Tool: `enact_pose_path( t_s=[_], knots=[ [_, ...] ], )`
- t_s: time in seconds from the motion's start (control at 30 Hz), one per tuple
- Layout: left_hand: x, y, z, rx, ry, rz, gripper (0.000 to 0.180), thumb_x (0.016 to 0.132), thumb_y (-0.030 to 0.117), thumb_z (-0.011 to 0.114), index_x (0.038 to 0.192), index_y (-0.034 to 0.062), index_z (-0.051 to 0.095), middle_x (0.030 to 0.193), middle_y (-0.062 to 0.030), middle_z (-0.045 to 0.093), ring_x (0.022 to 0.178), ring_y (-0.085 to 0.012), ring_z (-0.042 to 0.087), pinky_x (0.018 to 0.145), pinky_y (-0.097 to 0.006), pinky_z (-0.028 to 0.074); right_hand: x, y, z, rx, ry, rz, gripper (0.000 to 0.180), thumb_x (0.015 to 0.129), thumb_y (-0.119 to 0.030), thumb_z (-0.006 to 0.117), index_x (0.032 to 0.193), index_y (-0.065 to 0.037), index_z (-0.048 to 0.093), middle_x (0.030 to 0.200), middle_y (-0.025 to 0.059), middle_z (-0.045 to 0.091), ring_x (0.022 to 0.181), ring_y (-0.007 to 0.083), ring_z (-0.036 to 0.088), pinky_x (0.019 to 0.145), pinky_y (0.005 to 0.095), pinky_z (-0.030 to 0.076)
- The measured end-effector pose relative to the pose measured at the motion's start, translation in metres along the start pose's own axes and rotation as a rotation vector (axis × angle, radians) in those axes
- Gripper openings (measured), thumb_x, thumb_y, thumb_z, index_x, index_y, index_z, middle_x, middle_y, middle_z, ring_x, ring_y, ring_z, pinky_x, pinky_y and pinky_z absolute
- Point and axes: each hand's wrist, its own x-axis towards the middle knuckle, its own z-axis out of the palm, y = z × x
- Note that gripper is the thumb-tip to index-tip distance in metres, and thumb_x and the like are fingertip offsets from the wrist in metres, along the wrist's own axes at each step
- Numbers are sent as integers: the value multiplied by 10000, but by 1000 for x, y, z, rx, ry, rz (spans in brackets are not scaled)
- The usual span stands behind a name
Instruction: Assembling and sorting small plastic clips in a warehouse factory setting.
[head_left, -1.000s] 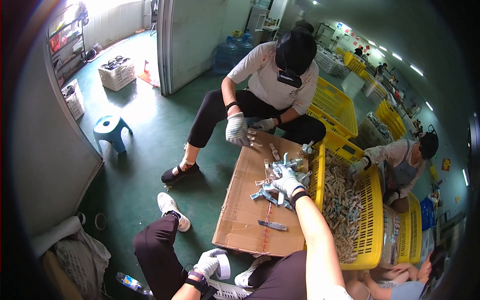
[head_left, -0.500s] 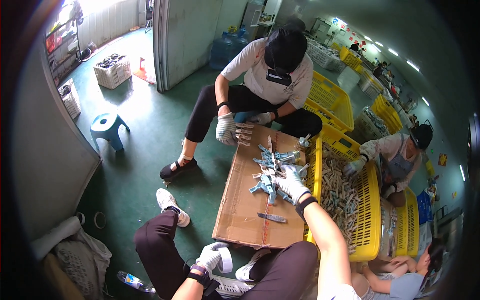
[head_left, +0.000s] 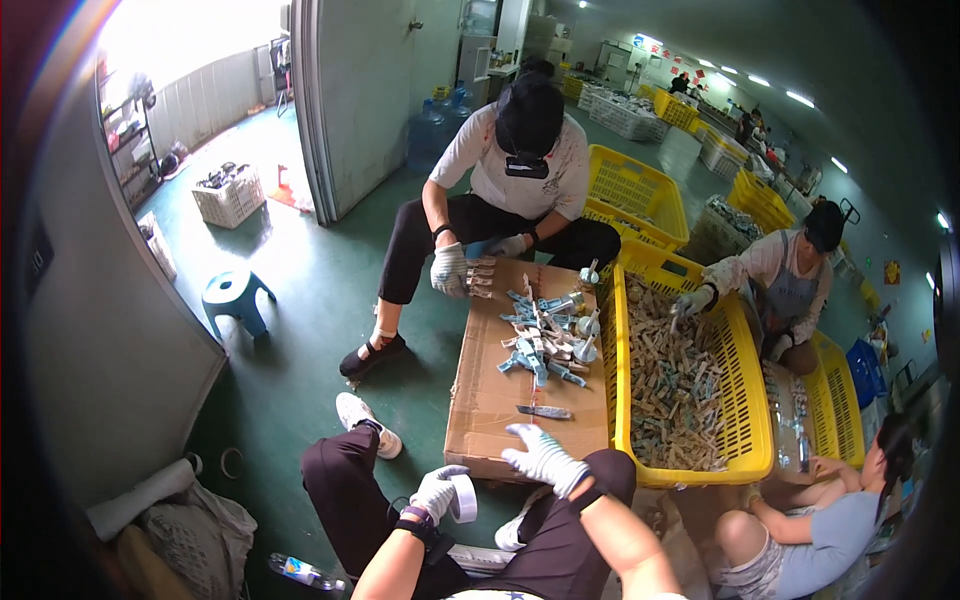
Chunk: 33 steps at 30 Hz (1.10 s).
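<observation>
My left hand (head_left: 436,492), in a striped work glove, is closed round a roll of white tape (head_left: 463,499) low between my knees. My gloved right hand (head_left: 546,459) hovers at the near edge of a cardboard box (head_left: 480,408), its fingers apart and nothing in them. Just beyond it lies a knife with a grey blade (head_left: 545,411). Blue and off-white plastic clips (head_left: 537,350) are heaped farther back on the box, beside a few pale funnel-shaped pieces (head_left: 586,348). At the far left corner of the box stands a short row of beige clips (head_left: 481,277).
A yellow crate (head_left: 748,420) full of clips adjoins the box on the right. Across from me sits a co-worker (head_left: 525,150); another person (head_left: 790,275) reaches into the crate. A blue stool (head_left: 236,300) and a plastic bottle (head_left: 303,571) are on the left.
My right hand has left the clip heap and come back toward me, opening over the box's near edge. The tape roll is still in my left hand. The view has shifted somewhat.
</observation>
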Motion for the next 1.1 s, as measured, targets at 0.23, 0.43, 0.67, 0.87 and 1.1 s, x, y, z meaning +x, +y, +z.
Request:
enact_pose_path(
  t_s=[0.23,0.43,0.67,0.87,1.1],
  knots=[
    [0,-13,-9,-61,-89,25,296,813,-25,644,1098,53,661,936,-33,666,779,-123,620,688,-265,516,-40,-37,91,-438,54,168,831,749,-458,661,1411,-81,328,1493,236,214,1380,419,185,1111,573,115],
    [5,-17,-11,-18,-61,13,286,814,-24,644,1088,56,667,944,-26,668,777,-124,620,692,-274,522,-49,-27,104,-562,145,107,870,735,-433,681,1431,-78,298,1475,256,239,1364,439,204,1107,583,112],
    [11,-24,-16,-19,-48,13,272,811,1,675,1072,77,665,906,-29,671,756,-152,635,680,-304,537,-48,-27,113,-543,206,107,862,721,-418,692,1419,-73,323,1468,250,250,1360,438,206,1102,585,115],
    [11,-25,-17,-5,-63,52,263,836,-10,624,1070,90,688,902,-18,668,744,-122,621,682,-277,525,-48,-26,113,-547,229,95,853,708,-406,708,1404,-70,347,1455,243,268,1357,434,211,1101,584,119],
    [9,-23,-14,-6,-64,52,266,838,-8,624,1078,87,687,903,-17,669,748,-120,621,680,-276,523,-50,-25,110,-518,221,104,861,716,-406,703,1416,-69,331,1465,235,255,1364,430,199,1107,581,106]
  ],
)
